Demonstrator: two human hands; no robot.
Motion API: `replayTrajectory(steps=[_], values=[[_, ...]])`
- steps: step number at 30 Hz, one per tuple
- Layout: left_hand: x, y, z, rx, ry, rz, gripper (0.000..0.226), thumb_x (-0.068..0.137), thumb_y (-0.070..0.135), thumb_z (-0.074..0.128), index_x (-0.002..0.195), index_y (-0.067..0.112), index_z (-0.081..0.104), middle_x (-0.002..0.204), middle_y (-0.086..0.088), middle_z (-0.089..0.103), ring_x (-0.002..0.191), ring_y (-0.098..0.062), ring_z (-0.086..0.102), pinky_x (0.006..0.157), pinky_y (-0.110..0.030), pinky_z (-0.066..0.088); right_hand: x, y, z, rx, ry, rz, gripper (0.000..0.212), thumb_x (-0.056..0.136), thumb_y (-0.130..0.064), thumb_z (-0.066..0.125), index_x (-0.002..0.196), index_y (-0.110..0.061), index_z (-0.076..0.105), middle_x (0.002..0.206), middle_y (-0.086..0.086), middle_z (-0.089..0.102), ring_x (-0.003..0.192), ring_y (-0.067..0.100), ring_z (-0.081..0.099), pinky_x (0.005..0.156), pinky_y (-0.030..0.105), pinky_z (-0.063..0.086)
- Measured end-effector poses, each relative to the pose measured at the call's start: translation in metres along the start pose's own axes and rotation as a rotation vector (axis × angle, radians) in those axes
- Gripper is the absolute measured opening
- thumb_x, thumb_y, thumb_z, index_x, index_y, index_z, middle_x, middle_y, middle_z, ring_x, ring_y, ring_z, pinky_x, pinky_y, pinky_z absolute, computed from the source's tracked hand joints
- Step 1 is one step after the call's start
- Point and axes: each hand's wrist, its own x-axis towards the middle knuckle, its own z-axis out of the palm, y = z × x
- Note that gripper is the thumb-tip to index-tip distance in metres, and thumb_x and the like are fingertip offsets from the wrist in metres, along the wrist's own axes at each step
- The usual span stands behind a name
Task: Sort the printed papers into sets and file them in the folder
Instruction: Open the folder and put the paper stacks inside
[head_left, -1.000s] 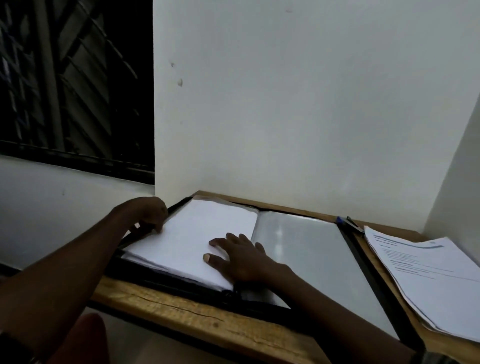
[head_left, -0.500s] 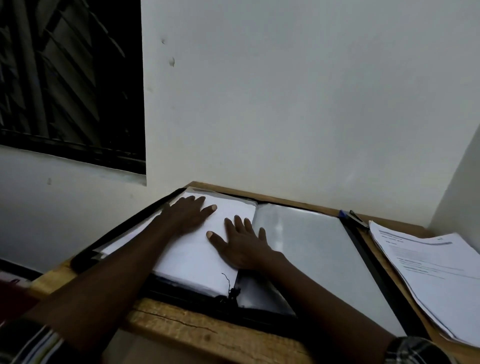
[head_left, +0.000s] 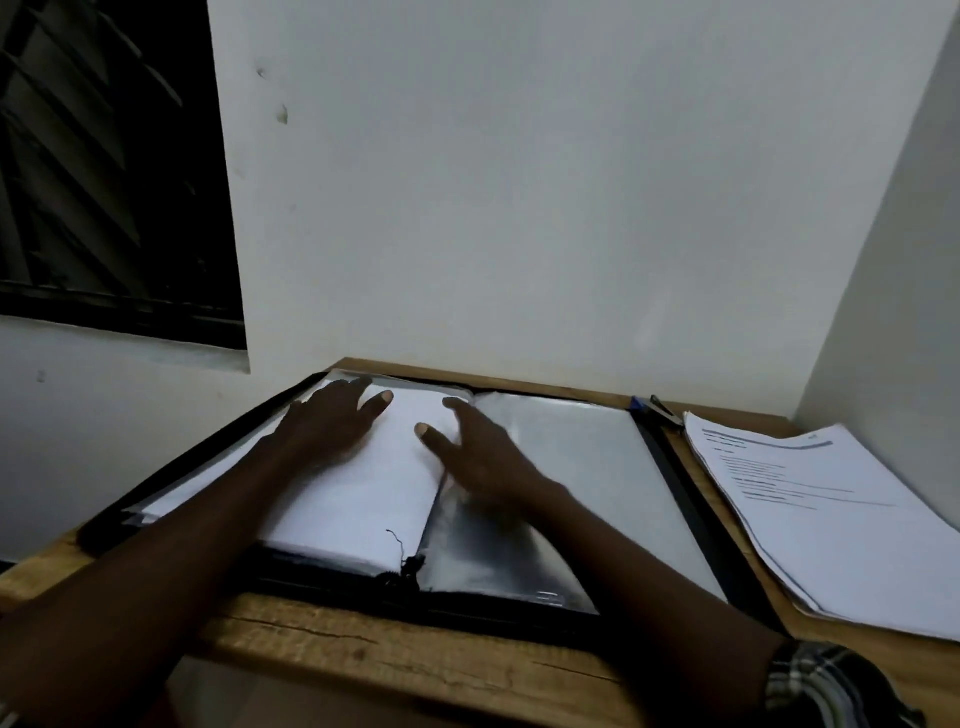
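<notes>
A black folder (head_left: 691, 525) lies open on the wooden desk. White filed papers (head_left: 363, 499) fill its left half, and an empty clear plastic sleeve (head_left: 566, 467) covers its right half. My left hand (head_left: 332, 421) rests flat on the far part of the white papers, fingers spread. My right hand (head_left: 483, 452) lies flat beside it near the spine, fingers apart, blurred. Neither hand holds anything. A stack of printed papers (head_left: 810, 499) lies on the desk to the right of the folder.
The wooden desk (head_left: 415, 654) stands in a corner, with a white wall behind it and another on the right. A blue pen and a dark clip (head_left: 654, 405) lie at the folder's far right corner. A dark window (head_left: 104, 166) is at the upper left.
My left hand came from the folder's left edge onto the white papers and slid to their far end. My right hand moved farther up along the spine. The camera tilted slightly.
</notes>
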Motion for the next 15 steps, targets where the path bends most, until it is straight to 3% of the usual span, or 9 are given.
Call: replayTrajectory(steps=[4,6,9,15], values=[[-0.008,0.04,-0.002,-0.093,0.045,0.067,0.077,0.09,0.067,0.043,0.146,0.015,0.041,0.15,-0.01,0.044,0.139,-0.027,0.039,0.112,-0.043,0.034,-0.017,0.034,-0.053,-0.02,0.136,0.071,0.062,0.094,-0.048,0.054,0.144,-0.013,0.04,0.149,0.005,0.043,0.136,0.02,0.039,0.108,0.028,0.029],[-0.012,0.073,-0.002,-0.15,0.036,0.107,0.067,0.095,0.054,0.049,0.145,0.011,0.041,0.148,-0.012,0.045,0.137,-0.028,0.04,0.109,-0.036,0.033,-0.027,0.057,-0.082,-0.012,0.191,0.135,0.059,0.092,-0.045,0.059,0.14,-0.014,0.044,0.143,0.006,0.047,0.131,0.021,0.044,0.101,0.027,0.033],[-0.022,0.13,0.003,-0.243,-0.011,0.173,0.058,0.096,0.047,0.051,0.142,0.011,0.045,0.137,-0.012,0.056,0.126,-0.027,0.051,0.093,-0.028,0.038,-0.045,0.091,-0.12,-0.006,0.27,0.243,0.055,0.09,-0.041,0.064,0.136,-0.017,0.047,0.135,0.006,0.053,0.125,0.022,0.049,0.093,0.026,0.035],[-0.025,0.229,0.034,-0.457,-0.153,0.237,0.058,0.091,0.049,0.06,0.138,0.016,0.05,0.13,-0.011,0.06,0.119,-0.031,0.055,0.102,-0.043,0.046,-0.085,0.155,-0.174,0.127,0.494,0.352,0.047,0.089,-0.027,0.065,0.132,-0.014,0.052,0.135,0.008,0.054,0.122,0.023,0.051,0.091,0.026,0.037]])
